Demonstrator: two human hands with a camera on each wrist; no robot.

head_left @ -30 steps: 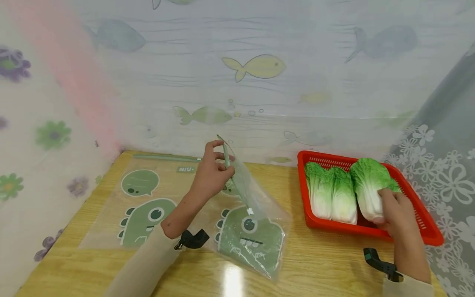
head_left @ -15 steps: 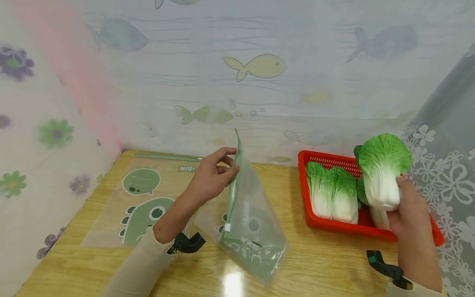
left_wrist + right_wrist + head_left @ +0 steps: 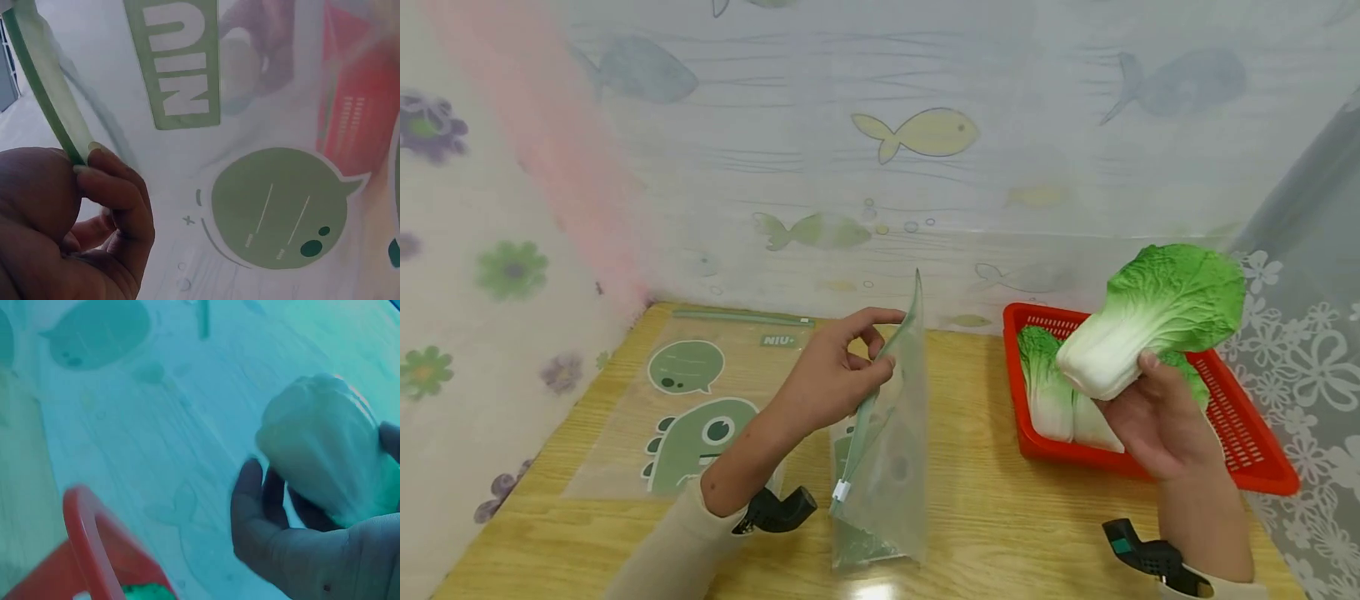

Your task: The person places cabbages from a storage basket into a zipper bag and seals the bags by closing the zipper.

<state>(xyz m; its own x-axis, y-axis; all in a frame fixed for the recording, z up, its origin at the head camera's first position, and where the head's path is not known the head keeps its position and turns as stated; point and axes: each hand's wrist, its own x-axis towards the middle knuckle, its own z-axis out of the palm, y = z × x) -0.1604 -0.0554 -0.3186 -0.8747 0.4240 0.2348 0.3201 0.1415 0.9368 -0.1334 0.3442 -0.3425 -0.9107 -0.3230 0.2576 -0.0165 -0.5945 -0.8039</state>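
My left hand (image 3: 842, 367) pinches the green zip edge of a clear slider zip bag (image 3: 898, 467), which hangs upright over the table with its white slider (image 3: 840, 492) at the lower end. In the left wrist view, thumb and fingers meet on the green strip, beside the bag's printed NIU label (image 3: 181, 69). My right hand (image 3: 1165, 417) holds a napa cabbage (image 3: 1150, 325) above the red basket (image 3: 1240, 425), its white base pointing left toward the bag and its green leaves to the right. In the right wrist view, fingers and thumb wrap around the cabbage (image 3: 325, 444).
Several more cabbages (image 3: 1048, 392) lie in the red basket at the right of the wooden table (image 3: 985, 517). A second zip bag (image 3: 625, 433) with green dinosaur prints lies flat at the left. Behind the table hangs a fish-print curtain (image 3: 925, 192).
My right hand has lifted the cabbage out of the basket, moved it left and tilted its base leftward. My left hand has shifted right, raising and turning the bag off the table.
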